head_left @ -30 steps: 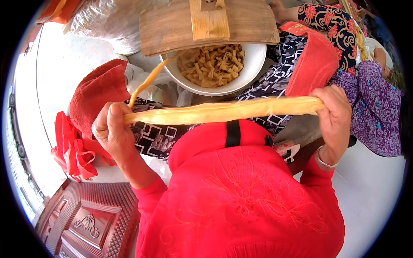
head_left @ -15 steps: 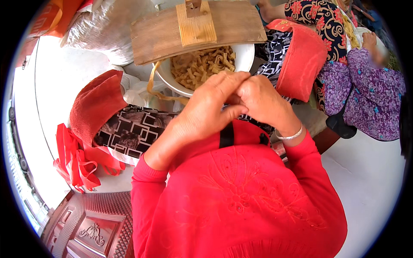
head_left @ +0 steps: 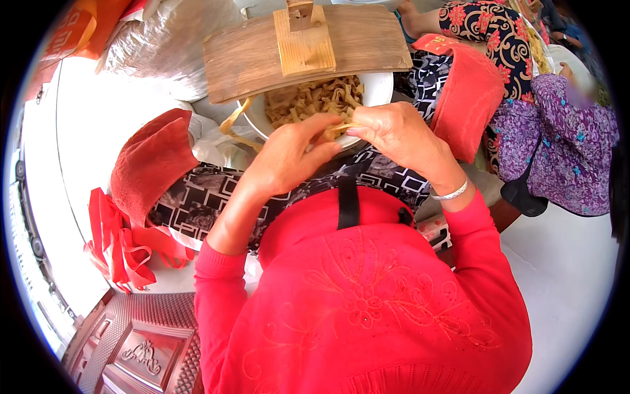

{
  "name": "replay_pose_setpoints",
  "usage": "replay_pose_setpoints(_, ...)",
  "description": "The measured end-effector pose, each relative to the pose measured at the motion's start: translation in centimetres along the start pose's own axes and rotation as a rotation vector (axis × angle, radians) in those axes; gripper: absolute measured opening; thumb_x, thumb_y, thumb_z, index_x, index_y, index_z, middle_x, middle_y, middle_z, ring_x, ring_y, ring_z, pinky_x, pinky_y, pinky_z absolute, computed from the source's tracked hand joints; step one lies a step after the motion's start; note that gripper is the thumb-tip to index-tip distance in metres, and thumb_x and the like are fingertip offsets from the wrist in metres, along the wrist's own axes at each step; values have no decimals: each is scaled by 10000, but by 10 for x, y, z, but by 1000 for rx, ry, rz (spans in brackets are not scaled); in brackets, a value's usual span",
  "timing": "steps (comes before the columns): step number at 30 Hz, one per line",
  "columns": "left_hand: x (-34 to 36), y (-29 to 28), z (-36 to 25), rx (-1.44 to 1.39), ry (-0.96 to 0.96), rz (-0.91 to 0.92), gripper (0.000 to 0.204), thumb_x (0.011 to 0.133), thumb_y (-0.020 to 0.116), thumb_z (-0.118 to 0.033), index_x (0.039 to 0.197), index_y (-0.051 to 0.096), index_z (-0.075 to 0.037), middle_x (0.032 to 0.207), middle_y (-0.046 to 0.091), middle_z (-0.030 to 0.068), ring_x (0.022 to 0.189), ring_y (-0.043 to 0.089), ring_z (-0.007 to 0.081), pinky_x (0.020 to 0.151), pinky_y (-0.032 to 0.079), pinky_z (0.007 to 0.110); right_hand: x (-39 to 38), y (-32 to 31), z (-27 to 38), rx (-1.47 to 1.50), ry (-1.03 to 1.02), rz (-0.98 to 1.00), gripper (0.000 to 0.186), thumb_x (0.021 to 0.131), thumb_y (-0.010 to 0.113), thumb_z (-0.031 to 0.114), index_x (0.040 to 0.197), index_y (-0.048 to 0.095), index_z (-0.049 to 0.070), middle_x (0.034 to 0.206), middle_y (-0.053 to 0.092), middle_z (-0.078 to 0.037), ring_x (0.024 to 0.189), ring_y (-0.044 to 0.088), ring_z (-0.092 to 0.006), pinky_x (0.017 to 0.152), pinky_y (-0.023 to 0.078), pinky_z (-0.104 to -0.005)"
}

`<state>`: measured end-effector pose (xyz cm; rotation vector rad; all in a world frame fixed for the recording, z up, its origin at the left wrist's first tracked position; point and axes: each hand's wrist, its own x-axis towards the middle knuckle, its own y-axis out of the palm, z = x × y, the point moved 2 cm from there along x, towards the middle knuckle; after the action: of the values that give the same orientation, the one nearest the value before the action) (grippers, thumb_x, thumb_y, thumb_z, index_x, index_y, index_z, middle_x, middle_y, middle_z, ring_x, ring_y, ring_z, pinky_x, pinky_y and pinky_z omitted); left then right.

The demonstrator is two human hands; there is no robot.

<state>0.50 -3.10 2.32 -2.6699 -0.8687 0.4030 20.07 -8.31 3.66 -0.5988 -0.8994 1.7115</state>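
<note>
A short tan strip (head_left: 344, 127), soft and flat, is stretched between my hands at the near rim of a white basin (head_left: 377, 92). My left hand (head_left: 289, 156) has one end among its curled fingers, partly hidden behind the thumb. The other end is pinched by my right hand (head_left: 397, 134), which wears a silver bangle (head_left: 451, 192) on its wrist. Inside the basin lies a heap of similar tan strips (head_left: 315, 102), many of them folded. Over the basin's far side rests a wooden board (head_left: 243, 59) with a paler wooden block (head_left: 306, 47) on it.
Another long tan strip (head_left: 230, 125) hangs by the board's left corner. Red cloths (head_left: 152, 164) cover my knees. A clear plastic sack (head_left: 170, 49) stands far left, and a red bag (head_left: 115, 243) lies nearer. At right sits a person in purple patterned clothes (head_left: 564, 144).
My hands were pressed together over the basin's near edge. They have drawn apart, left hand leftward and right hand slightly right, and the tan strip now shows between them.
</note>
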Motion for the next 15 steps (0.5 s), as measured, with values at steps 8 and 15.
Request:
replay_pose_setpoints(8,23,21,27,-806,-342,126,286,991,509,-286,893,595,-32,568,363,-70,453,286,43,405,247,222,10,-32,-21,-185,-81,-620,204,862,644,256,895,634,55,778,627,-122,717,605,-314,612,479,-376)
replay_pose_setpoints(15,24,23,16,-982,-382,223,312,995,493,-295,887,587,-18,551,345,-52,435,245,49,389,201,235,20,5,-6,-219,-234,-434,219,792,695,301,866,629,106,859,630,-47,842,596,-264,720,465,-402)
